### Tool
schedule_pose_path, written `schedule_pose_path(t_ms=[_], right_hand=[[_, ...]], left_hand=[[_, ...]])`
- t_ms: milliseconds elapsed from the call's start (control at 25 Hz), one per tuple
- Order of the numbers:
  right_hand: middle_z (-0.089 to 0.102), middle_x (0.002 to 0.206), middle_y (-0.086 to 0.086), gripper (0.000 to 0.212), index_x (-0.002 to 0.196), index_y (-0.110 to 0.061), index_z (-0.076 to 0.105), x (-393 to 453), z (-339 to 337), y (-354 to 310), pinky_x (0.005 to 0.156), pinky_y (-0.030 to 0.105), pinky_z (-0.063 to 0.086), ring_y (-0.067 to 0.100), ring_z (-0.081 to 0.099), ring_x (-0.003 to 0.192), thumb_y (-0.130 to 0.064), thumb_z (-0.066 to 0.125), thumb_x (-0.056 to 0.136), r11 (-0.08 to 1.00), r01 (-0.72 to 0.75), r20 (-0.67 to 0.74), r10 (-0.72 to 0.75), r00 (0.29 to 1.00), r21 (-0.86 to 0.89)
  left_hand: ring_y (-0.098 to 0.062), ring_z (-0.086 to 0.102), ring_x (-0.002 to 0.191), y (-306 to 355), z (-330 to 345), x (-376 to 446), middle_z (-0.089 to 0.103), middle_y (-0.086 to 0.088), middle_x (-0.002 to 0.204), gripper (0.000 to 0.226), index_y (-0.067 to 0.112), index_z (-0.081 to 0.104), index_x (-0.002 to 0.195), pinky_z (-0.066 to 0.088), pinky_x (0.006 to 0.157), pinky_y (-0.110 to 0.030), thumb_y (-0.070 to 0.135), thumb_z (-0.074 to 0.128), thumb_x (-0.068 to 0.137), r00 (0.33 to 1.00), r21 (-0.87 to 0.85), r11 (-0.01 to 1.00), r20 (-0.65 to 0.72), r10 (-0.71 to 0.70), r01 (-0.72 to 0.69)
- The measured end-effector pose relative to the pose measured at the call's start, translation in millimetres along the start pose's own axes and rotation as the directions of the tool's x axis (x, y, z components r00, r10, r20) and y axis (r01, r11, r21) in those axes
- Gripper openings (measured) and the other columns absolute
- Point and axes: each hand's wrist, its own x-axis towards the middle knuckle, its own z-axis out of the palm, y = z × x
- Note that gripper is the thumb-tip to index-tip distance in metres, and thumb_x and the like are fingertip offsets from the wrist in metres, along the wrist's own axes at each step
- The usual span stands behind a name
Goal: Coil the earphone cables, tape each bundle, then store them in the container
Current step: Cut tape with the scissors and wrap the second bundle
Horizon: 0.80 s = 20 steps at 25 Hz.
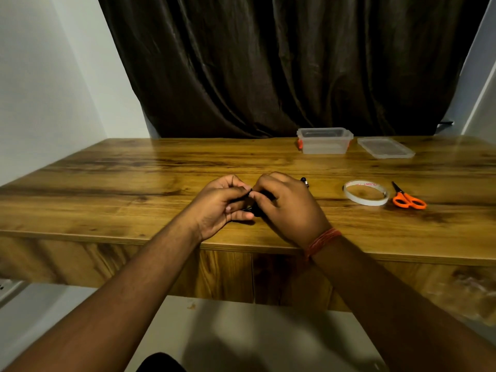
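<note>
Meanwhile, left hand [220, 208] and right hand [284, 205] closed together on black earphone cable [245, 196]; tape roll [365, 191] lies right, nearer right hand.

We have one view only, from a wide-angle camera on the head, looking forward and down across the table [112, 181] from its near edge. Both forearms run up from the bottom corners, and the left hand [218, 204] and right hand [288, 204] meet near the middle of the frame, close to us. The tape [365, 196] and scissors [408, 198] lie a little farther off to the right; the container [324, 140] and lid [385, 147] sit at the far edge, before the curtain [281, 63]. The lens bows the table's edges. Floor shows beneath the tabletop.
</note>
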Motion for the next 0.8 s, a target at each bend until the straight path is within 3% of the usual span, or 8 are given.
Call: schedule_pose_path(t_ms=[200, 440, 680, 800], right_hand=[[0.057, 0.084, -0.006, 0.007, 0.087, -0.015, 0.060, 0.1, -3.2, 0.1, 0.064, 0.015, 0.044, 0.005, 0.053, 0.075, -0.012, 0.067, 0.088, 0.961, -0.181, 0.032, 0.178, 0.984, 0.209], [0.055, 0.080, -0.008, 0.012, 0.094, -0.015, 0.058, 0.9, -3.9, -0.2, 0.064, 0.017, 0.046, 0.001, 0.050, 0.069, -0.006, 0.064, 0.089, 0.869, -0.276, 0.098, 0.259, 0.961, 0.410], [0.058, 0.084, -0.006, 0.018, 0.105, -0.010, 0.057, 1.6, -7.2, -2.5, 0.070, 0.026, 0.051, -0.002, 0.055, 0.071, -0.010, 0.068, 0.090, 0.770, -0.315, 0.178, 0.261, 0.949, 0.554], [0.057, 0.084, -0.004, 0.015, 0.100, -0.021, 0.058, 2.4, -3.5, 2.9, 0.073, 0.042, 0.054, 0.010, 0.055, 0.074, -0.016, 0.067, 0.089, 0.729, -0.317, 0.134, 0.299, 0.945, 0.607]], left_hand=[[-0.002, 0.038, 0.036, -2.2, 1.8, 0.0, 0.050, 0.003, 0.046, 0.013, 0.009, 0.050, 0.086, 0.059, 0.054, -0.035, 0.000, 0.051, 0.096, 0.999, 0.094, 0.995, 0.017, 0.031, -0.032], [-0.007, 0.051, 0.050, -1.3, 3.0, -0.5, 0.062, -0.006, 0.068, 0.009, 0.010, 0.054, 0.084, 0.058, 0.046, -0.032, 0.004, 0.060, 0.088, 0.998, 0.064, 0.996, 0.007, 0.057, -0.058], [-0.012, 0.063, 0.061, 1.1, -3.0, 0.4, 0.067, -0.007, 0.077, 0.008, 0.010, 0.058, 0.080, 0.056, 0.044, -0.026, 0.011, 0.066, 0.077, 0.994, -0.096, 0.992, -0.084, 0.073, -0.081], [-0.015, 0.066, 0.067, 0.4, -3.3, 1.5, 0.068, -0.009, 0.084, 0.009, 0.011, 0.058, 0.087, 0.057, 0.047, -0.030, 0.012, 0.064, 0.080, 0.994, -0.094, 0.992, -0.071, 0.081, -0.087]])
